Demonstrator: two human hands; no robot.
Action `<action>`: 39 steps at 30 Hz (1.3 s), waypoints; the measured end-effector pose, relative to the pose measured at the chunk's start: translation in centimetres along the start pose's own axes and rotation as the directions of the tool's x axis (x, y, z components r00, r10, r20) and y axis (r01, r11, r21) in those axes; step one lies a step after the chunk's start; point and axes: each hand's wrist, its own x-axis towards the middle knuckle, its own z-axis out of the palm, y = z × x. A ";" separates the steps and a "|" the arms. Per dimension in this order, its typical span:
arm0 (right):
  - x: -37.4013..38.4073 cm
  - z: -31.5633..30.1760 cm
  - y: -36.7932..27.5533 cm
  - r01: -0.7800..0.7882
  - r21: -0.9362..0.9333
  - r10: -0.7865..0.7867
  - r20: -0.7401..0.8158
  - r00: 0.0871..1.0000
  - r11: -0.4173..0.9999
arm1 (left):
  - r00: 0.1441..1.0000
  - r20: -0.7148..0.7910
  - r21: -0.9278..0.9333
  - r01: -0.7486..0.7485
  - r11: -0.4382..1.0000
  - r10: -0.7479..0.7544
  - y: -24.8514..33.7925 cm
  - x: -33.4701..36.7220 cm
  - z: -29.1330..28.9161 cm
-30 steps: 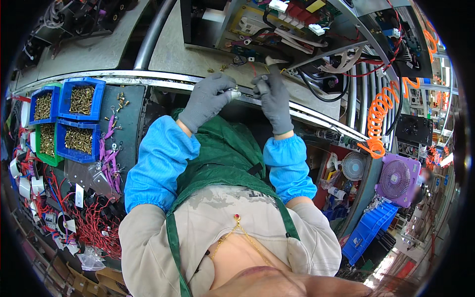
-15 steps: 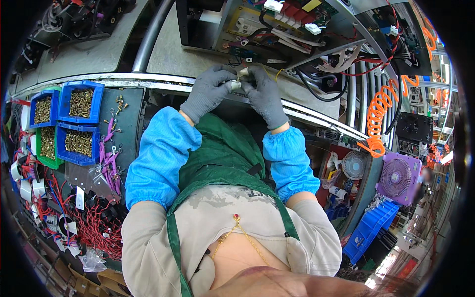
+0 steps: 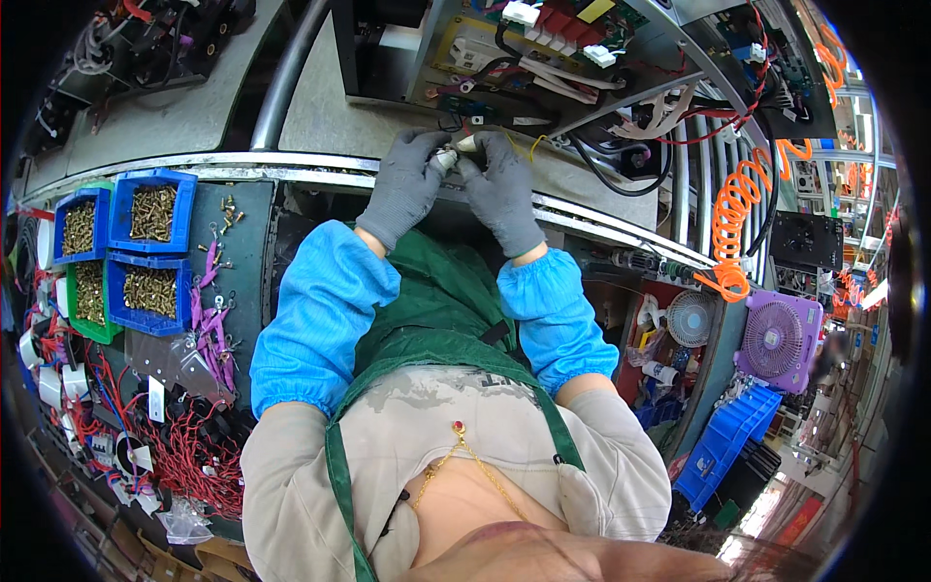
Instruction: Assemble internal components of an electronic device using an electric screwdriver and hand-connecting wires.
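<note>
Both hands wear grey gloves and come close together at the top middle, in front of an open metal chassis [image 3: 572, 92] packed with boards and wiring. My left hand [image 3: 405, 184] has its fingers pinched, with whitish patches at the fingertips. My right hand [image 3: 502, 194] is bent in a similar pinch facing it, a whitish tip on its index finger. Whatever lies between the fingertips is too small to make out. A thin yellow wire [image 3: 535, 145] runs beside the right fingers, next to the chassis's lower edge.
Blue bins [image 3: 152, 213] of brass-coloured screws stand at left, beside purple-sleeved cable lugs [image 3: 208, 325] and a tangle of red wires [image 3: 199, 451]. A metal rail [image 3: 320, 170] crosses before me. At right hang an orange coiled hose [image 3: 739, 223] and a purple fan [image 3: 776, 339].
Both hands have shifted slightly left, and the fingertips have drawn a little apart. The whole view has shifted slightly too.
</note>
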 end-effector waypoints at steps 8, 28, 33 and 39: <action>3.2 -1.9 -0.7 -0.290 0.753 0.394 0.045 0.918 0.590 | 0.934 0.122 -0.543 0.346 0.765 -0.336 0.1 0.4 -0.9; 5.4 1.9 6.3 -0.271 0.904 0.350 0.150 0.925 0.329 | 0.957 0.230 -0.297 0.240 0.924 -0.174 -0.4 2.0 -1.8; 3.8 -0.8 3.0 -0.485 0.825 0.326 0.391 0.861 0.290 | 0.963 0.204 -0.102 0.198 0.975 -0.174 -0.8 1.5 -1.6; 3.9 0.2 0.3 -0.415 0.771 0.455 0.184 0.872 0.483 | 0.992 0.126 -0.008 0.015 1.000 -0.014 -1.5 1.3 -1.1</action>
